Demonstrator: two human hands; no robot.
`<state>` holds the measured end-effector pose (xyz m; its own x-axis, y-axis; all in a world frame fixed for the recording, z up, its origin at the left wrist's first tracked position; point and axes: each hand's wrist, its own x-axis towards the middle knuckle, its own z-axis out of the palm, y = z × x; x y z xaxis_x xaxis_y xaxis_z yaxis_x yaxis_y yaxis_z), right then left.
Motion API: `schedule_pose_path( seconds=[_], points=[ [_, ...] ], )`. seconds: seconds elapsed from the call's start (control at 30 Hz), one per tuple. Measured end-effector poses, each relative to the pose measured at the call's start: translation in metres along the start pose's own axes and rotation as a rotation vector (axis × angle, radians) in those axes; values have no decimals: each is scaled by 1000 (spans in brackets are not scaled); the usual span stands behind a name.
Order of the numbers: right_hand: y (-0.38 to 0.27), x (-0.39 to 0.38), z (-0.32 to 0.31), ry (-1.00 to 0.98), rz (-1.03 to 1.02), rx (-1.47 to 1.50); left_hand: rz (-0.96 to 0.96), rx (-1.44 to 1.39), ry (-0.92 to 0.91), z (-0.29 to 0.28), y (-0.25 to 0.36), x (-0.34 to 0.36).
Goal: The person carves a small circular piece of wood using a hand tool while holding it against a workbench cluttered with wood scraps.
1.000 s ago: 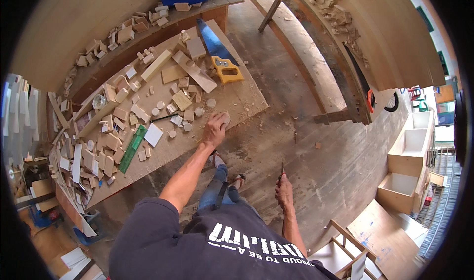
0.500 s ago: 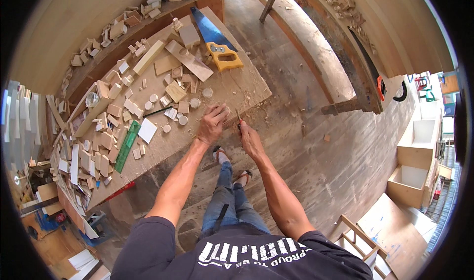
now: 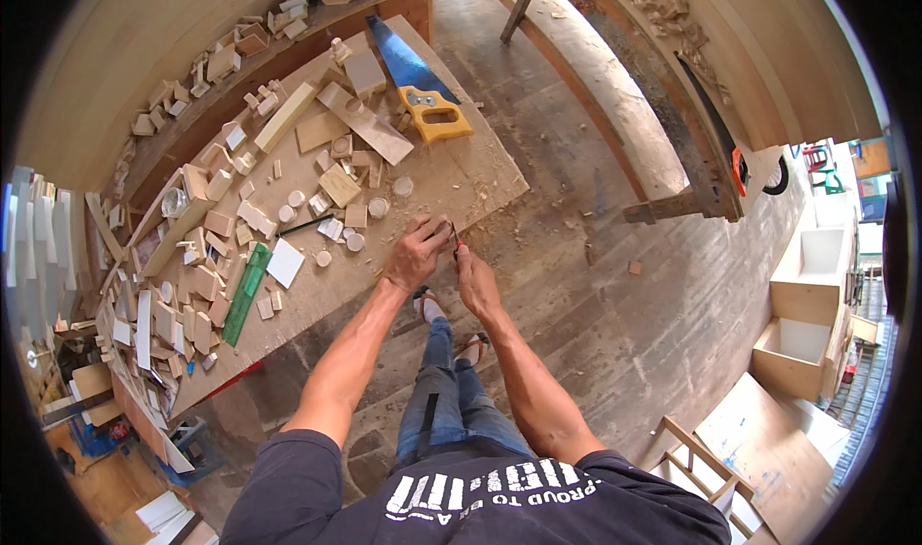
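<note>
Near the front edge of the wooden tabletop, my left hand [image 3: 419, 253] is closed around a small pale wooden piece, mostly hidden by my fingers. Close beside it on the right, my right hand [image 3: 477, 281] grips a small knife [image 3: 460, 248] with a red handle. Its thin blade points away from me and lies against or very near the piece; which of the two I cannot tell. Just beyond my hands are several pale wooden discs [image 3: 378, 207] and fine shavings [image 3: 480, 233].
A handsaw [image 3: 437, 113] with a yellow handle lies at the table's far right. Wooden offcuts [image 3: 206, 281], a green ruler-like strip [image 3: 248, 293] and a white square [image 3: 284, 263] cover the left. A wooden bench [image 3: 615, 84] stands beyond; open boxes [image 3: 802, 343] are at the right.
My right hand has moved left and turned, bringing the knife blade up to the piece in my left hand. The red handle now shows. My left hand has shifted slightly toward me.
</note>
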<state>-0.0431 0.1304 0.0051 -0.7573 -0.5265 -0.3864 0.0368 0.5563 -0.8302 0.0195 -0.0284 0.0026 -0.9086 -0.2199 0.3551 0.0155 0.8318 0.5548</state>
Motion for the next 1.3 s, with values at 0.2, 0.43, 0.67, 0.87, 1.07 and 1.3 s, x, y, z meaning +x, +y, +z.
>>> schedule_pose_path(
  seconds=[0.2,0.43,0.67,0.87,1.07,1.3],
  points=[
    [-19,-7,-9,-83,57,-12,20,8,5,-2,0,0],
    [-13,-2,0,8,-26,-82,16,-41,-10,-2,0,4],
    [-12,-1,11,45,16,-123,30,-49,45,2,-2,-5],
    [-9,-5,3,43,22,-151,-26,-134,79,1,-2,6],
    [9,-21,-9,-14,152,-11,-49,-191,94,-3,0,-1],
    [3,-1,-9,-65,160,228,-38,-140,75,0,0,-1]
  ],
)
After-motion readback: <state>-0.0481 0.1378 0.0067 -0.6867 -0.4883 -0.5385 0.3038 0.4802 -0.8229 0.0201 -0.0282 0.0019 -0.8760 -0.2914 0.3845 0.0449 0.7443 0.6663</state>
